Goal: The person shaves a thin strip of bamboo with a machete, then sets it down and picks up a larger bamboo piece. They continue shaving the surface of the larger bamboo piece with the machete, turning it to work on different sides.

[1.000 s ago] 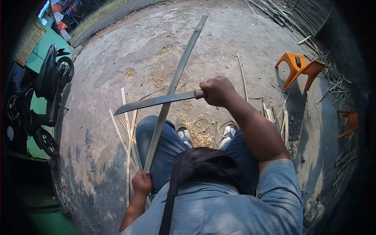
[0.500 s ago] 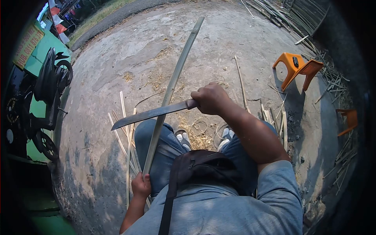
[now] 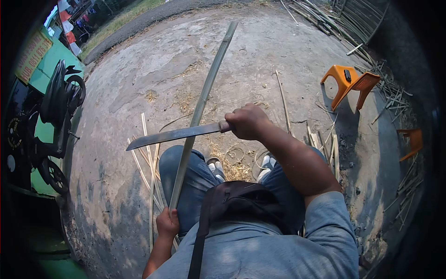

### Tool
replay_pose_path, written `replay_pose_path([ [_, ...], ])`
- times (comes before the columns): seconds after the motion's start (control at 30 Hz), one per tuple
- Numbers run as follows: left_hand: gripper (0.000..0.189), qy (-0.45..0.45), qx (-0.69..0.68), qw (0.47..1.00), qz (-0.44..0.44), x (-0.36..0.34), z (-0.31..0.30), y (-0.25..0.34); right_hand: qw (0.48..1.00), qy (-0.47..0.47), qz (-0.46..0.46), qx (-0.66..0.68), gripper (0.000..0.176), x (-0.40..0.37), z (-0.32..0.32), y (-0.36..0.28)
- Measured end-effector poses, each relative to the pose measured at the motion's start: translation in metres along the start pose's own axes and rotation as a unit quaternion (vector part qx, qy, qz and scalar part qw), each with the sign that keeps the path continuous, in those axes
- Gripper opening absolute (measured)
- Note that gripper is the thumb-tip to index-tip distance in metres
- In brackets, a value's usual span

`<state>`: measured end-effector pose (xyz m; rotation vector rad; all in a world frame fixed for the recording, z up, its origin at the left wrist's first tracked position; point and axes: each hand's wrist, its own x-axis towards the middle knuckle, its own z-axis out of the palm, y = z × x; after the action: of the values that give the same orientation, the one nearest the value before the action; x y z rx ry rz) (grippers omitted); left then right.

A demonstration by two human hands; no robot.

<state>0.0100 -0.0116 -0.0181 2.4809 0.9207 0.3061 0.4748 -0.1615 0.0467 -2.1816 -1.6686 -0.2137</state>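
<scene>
My right hand [image 3: 246, 122] is closed round the handle of a long machete [image 3: 179, 135], whose blade points left and lies across a long green bamboo strip [image 3: 206, 88]. The strip slants from my left knee up toward the far ground. My left hand [image 3: 167, 222] grips its near end beside my left thigh. Several thin pale strips [image 3: 151, 172] lie on the ground left of my left leg. Between my feet is a heap of shavings [image 3: 237, 171].
An orange plastic chair [image 3: 344, 83] holding a small black object stands at the right, with another orange piece [image 3: 412, 142] below it. Bamboo poles [image 3: 325, 21] lie at the upper right. Cut pieces [image 3: 335, 156] lie by my right knee. A motorcycle [image 3: 58, 111] stands at the left.
The machete has shifted slightly left and its blade is a little more level. The far end of the bamboo strip has moved slightly left.
</scene>
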Motion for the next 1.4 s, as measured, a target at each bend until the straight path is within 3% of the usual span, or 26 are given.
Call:
replay_pose_path([
  [0.07, 0.061, 0.003, 0.000, 1.000, 0.002, 0.002, 0.000, 0.001, 0.998, 0.004, -0.057, -0.017, 0.011, 0.001, 0.002, -0.009],
  [0.17, 0.061, 0.010, 0.002, 1.000, 0.008, -0.003, 0.000, -0.005, 0.999, -0.031, -0.015, -0.034, 0.009, 0.010, -0.009, -0.005],
  [0.3, 0.060, 0.015, 0.003, 1.000, 0.012, 0.001, 0.001, -0.004, 0.986, 0.020, 0.161, 0.045, 0.012, 0.010, -0.002, 0.030],
  [0.4, 0.060, 0.004, 0.018, 1.000, 0.014, 0.000, -0.002, -0.004, 0.972, 0.010, 0.222, 0.082, 0.014, 0.005, -0.004, 0.039],
  [0.53, 0.061, 0.004, 0.007, 1.000, 0.015, 0.000, 0.000, -0.005, 0.978, 0.026, 0.195, 0.075, 0.014, 0.003, -0.017, 0.027],
  [0.7, 0.063, 0.003, -0.028, 1.000, -0.001, 0.001, 0.002, -0.001, 0.995, -0.087, 0.033, 0.022, 0.011, 0.003, -0.022, -0.006],
  [0.8, 0.066, 0.015, -0.020, 1.000, -0.004, 0.001, 0.001, -0.002, 0.996, -0.072, -0.053, 0.000, 0.013, 0.008, -0.016, -0.011],
  [0.9, 0.067, 0.002, -0.034, 0.999, -0.011, 0.001, 0.006, -0.013, 0.996, -0.088, -0.018, -0.014, 0.013, 0.010, -0.024, -0.007],
  [1.03, 0.068, 0.015, -0.018, 1.000, 0.010, 0.002, 0.009, -0.017, 0.988, 0.005, 0.147, 0.043, 0.009, 0.001, -0.015, 0.030],
  [1.13, 0.068, 0.010, 0.000, 1.000, 0.011, 0.001, 0.001, -0.010, 0.972, 0.052, 0.206, 0.097, 0.010, -0.005, -0.016, 0.046],
  [1.23, 0.067, 0.009, 0.008, 1.000, 0.008, 0.003, -0.002, -0.001, 0.981, 0.025, 0.183, 0.062, 0.013, -0.004, -0.023, 0.039],
  [1.3, 0.065, 0.012, 0.017, 1.000, 0.006, 0.002, -0.001, 0.000, 0.987, -0.035, 0.145, 0.060, 0.035, -0.004, -0.036, 0.024],
  [1.4, 0.064, 0.011, 0.039, 0.999, 0.007, 0.001, -0.001, -0.001, 0.990, -0.100, 0.073, 0.065, 0.044, -0.002, -0.050, -0.006],
])
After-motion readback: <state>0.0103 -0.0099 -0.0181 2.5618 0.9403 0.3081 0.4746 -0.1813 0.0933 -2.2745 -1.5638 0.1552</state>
